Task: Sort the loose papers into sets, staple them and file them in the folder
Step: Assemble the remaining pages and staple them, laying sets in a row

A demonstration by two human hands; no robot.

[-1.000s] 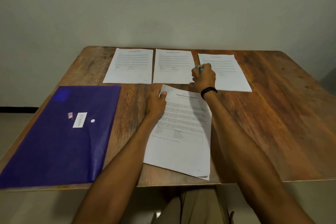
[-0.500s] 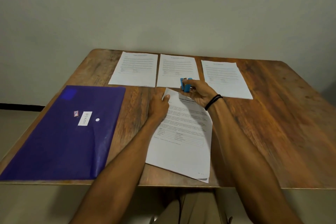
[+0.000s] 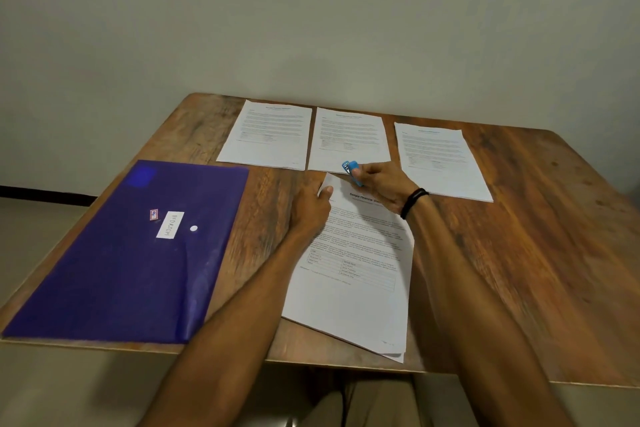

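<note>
A set of printed papers (image 3: pixel 356 288) lies tilted at the table's near edge, its lower corner past the edge. My left hand (image 3: pixel 310 208) pinches its top left corner. My right hand (image 3: pixel 384 184) grips a small blue stapler (image 3: pixel 351 170) just above the top edge of that set. Three more paper sets lie in a row at the back: left set (image 3: pixel 268 135), middle set (image 3: pixel 348 139), right set (image 3: pixel 441 159). A blue folder (image 3: pixel 128 260) with a white label lies shut at the left.
The wooden table (image 3: pixel 536 253) has bare surface on its right half. A plain wall stands behind the far edge. The folder reaches the near left table edge.
My right hand lifted the blue stapler from beside the right paper set and carried it leftward and nearer, to the top edge of the near set. My left hand stays on that set's corner.
</note>
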